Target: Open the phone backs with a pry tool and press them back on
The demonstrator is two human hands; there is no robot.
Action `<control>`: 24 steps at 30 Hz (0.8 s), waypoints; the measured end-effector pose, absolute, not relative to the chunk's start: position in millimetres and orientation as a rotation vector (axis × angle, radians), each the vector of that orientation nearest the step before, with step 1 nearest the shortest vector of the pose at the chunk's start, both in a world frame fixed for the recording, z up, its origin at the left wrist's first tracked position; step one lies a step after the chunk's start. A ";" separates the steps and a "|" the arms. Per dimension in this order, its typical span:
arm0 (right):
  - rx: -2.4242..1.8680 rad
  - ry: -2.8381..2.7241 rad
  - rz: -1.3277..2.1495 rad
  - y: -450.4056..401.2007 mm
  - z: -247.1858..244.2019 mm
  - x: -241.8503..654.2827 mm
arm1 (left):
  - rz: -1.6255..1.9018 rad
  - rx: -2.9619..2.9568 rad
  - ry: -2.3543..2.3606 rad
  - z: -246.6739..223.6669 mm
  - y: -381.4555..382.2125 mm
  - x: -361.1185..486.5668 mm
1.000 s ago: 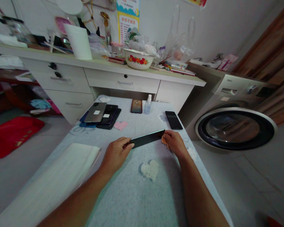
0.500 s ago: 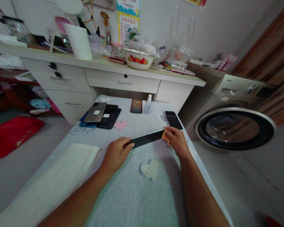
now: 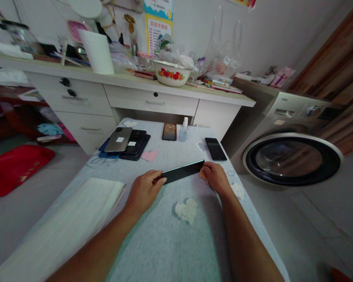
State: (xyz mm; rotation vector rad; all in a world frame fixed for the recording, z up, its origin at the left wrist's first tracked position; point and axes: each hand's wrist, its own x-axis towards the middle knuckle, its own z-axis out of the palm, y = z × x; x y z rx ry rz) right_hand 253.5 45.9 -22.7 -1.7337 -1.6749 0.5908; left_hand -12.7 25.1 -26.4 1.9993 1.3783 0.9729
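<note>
Thin black rectangular phone: tilted above the middle of the pale blue, heart-patterned tablecloth, spanning the space between the hands.
Left hand: pinches the phone's left end between thumb and fingers.
Right hand: pinches a small crumpled orange cloth at the phone's right end; whether its fingers also grip the phone, I cannot tell.
Far side: a clear plastic spray bottle with a white cap stands upright just beside a brown rectangular phone-like object.
Right edge: a flat black phone lies near the right hand.
Left side: a pile of grey, black and blue phones lies beyond a folded whitish sheet.
</note>
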 end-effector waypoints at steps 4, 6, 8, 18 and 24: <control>-1.688 -1.605 0.606 46.8 -26.2 254.3 | 0.983 1.988 1.376 -27.5 24.9 -12.9; -1.664 -1.507 0.611 48.1 -28.4 254.9 | 0.998 1.987 1.367 -27.8 25.1 -13.0; -1.633 -1.420 0.612 48.8 -28.1 254.3 | 1.002 1.995 1.365 -27.7 25.4 -13.4; -1.525 -1.288 0.751 44.7 -17.7 244.5 | 1.062 1.963 1.411 -27.7 28.2 -15.6; -1.633 -1.367 0.793 47.9 -32.4 248.4 | 1.086 1.927 1.438 -30.3 29.0 -15.3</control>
